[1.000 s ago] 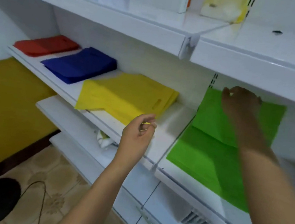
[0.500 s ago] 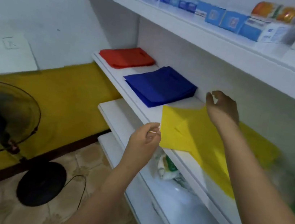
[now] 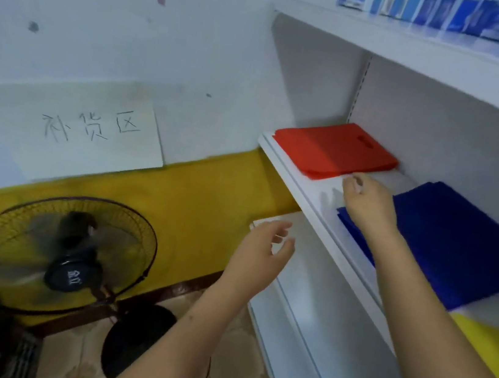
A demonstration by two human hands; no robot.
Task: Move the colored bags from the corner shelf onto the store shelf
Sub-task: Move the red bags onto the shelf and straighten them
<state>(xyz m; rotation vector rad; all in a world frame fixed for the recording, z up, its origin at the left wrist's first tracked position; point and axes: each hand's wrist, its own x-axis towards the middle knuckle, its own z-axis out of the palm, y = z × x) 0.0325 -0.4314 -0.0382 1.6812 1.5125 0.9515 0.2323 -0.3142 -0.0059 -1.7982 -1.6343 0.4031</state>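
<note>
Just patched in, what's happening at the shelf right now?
A person is stocking flat colored bags on a white store shelf. The right hand reaches over the shelf between the red bags and blue bags, holding nothing visible. The left hand hangs open below. Yellow bags lie further right.

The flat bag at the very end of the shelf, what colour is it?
Red: the flat red bag, clearest in the head view.
</note>
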